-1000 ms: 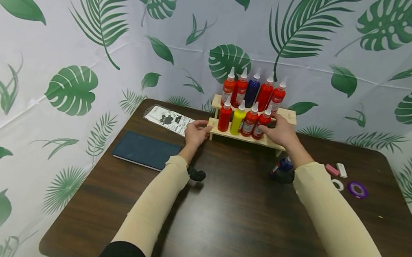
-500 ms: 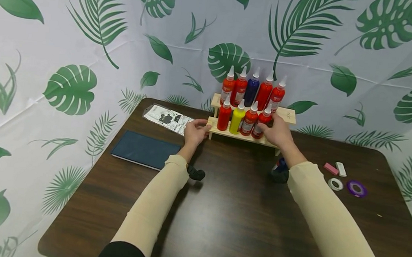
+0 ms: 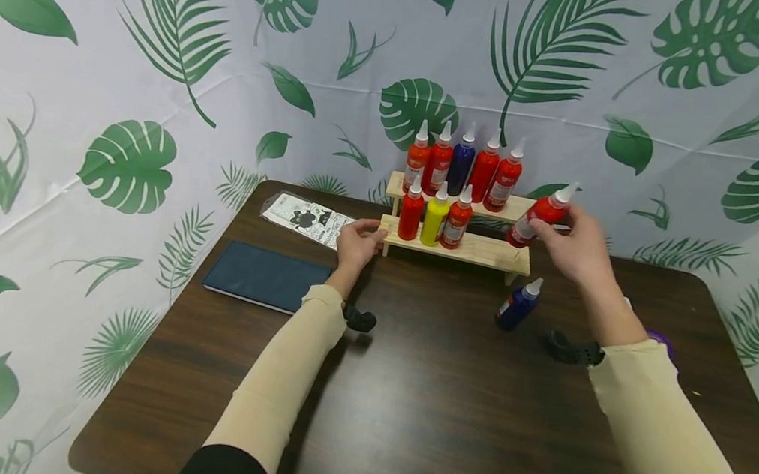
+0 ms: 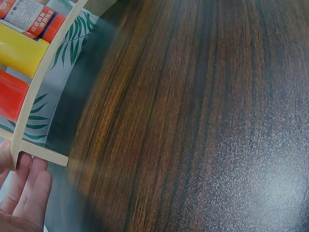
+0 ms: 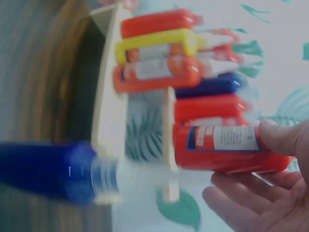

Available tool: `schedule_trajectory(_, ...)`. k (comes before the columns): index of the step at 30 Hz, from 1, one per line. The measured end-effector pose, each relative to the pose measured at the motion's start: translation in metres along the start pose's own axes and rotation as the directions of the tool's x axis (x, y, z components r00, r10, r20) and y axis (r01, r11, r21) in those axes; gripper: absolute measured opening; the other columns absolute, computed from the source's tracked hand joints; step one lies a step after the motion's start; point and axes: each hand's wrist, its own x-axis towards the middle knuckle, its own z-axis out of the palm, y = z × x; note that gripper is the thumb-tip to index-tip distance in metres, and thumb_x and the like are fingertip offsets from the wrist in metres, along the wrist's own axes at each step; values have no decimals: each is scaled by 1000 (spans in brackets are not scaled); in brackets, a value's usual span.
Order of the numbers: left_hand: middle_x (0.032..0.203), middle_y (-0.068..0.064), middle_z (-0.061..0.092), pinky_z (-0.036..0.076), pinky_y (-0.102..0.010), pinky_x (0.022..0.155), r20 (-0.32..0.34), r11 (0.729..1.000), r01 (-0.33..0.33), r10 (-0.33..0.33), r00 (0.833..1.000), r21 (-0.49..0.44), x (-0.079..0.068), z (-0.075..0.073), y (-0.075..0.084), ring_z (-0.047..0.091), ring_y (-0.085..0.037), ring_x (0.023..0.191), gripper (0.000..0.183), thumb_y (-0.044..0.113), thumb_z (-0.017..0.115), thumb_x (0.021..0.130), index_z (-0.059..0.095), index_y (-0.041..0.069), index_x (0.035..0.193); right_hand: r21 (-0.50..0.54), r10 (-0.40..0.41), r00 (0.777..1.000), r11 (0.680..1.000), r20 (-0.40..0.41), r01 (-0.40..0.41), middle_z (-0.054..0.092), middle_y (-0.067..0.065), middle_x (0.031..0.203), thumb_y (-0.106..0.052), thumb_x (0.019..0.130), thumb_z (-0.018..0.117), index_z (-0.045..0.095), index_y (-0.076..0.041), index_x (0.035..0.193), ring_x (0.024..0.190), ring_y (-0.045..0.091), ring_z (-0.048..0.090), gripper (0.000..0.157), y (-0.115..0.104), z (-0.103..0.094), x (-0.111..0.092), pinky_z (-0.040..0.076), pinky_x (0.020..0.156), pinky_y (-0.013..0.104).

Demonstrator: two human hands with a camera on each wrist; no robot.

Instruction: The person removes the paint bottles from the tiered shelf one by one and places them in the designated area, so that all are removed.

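A two-tier wooden rack [image 3: 494, 255] stands at the back of the table. My left hand [image 3: 358, 246] holds the left end of its lower shelf, thumb above and fingers below in the left wrist view. In my right hand [image 3: 583, 249], a red paint bottle [image 3: 535, 219] with a white nozzle is raised and tilted right, just past the lower shelf's right end. Thumb and fingers grip its upper part in the right wrist view. The lower shelf bears a red bottle [image 3: 410, 217], a yellow bottle [image 3: 433, 223] and an orange-red bottle [image 3: 454, 225] on its left half.
Several red bottles and a dark blue one [image 3: 460, 170] line the upper shelf. Another blue bottle [image 3: 515, 308] stands on the table [image 3: 434, 392] before the rack's right end. A navy notebook [image 3: 268, 274] and a packaged ruler set [image 3: 305, 219] lie left. A purple tape roll [image 3: 660, 338] is partly hidden.
My right hand has lifted the rightmost red bottle off the lower shelf and moved it right, tilting it. The blue bottle on the table shows fully now. My left hand stays at the rack.
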Motion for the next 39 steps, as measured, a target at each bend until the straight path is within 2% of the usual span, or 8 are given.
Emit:
schedule_trajectory(4,84,-14,72,56,-27,55,0,1000,8,-8,1000,10,0,-1,0,71,-28,72,23,13,75,83,72,5,104,-42,27,997,999,-66,-30,44,32,137,-44,95,54,38,6,140,117,49,48,69,20,-19,-20,43,92,60)
schedule_trajectory(8,84,-15,72,56,-27,56,7,1000,11,-12,1000,11,-1,-1,1,71,-25,71,24,13,75,83,72,4,106,-90,56,996,994,-72,-62,48,35,128,-42,95,54,39,9,136,106,49,51,67,51,-24,-40,48,81,58)
schedule_trajectory(11,85,-15,72,57,-27,57,11,1000,16,-16,1000,7,-1,-2,2,71,-24,70,25,13,75,83,72,4,106,-114,45,998,992,-46,-50,51,37,122,-38,96,55,41,11,133,101,49,52,63,76,-19,-54,49,77,58)
schedule_trajectory(17,85,-15,72,57,-27,57,10,1000,29,-29,1000,-4,-1,-2,3,71,-24,70,25,13,75,83,71,4,106,-118,2,1000,993,29,1,52,38,122,-33,95,59,44,12,128,106,54,53,58,109,5,-76,46,83,62)
schedule_trajectory(20,86,-15,71,56,-27,57,9,999,31,-30,999,-13,-1,-2,2,70,-23,69,24,12,75,83,71,4,106,-111,-16,999,994,40,20,56,36,117,-32,95,60,47,12,126,103,52,56,55,116,16,-83,46,83,61)
schedule_trajectory(26,87,-15,71,56,-27,57,19,999,34,-34,999,-12,-1,-2,2,71,-23,70,24,12,75,84,71,5,106,-74,-27,999,997,21,28,56,35,118,-27,95,61,48,10,124,105,52,56,49,121,29,-92,44,85,62)
schedule_trajectory(39,86,-18,71,55,-27,56,31,999,9,-8,999,-52,-2,-3,2,71,-28,71,25,11,74,84,71,3,107,-71,-49,999,996,-1,49,54,37,119,-24,95,61,46,11,126,106,53,53,49,122,37,-92,42,87,64)
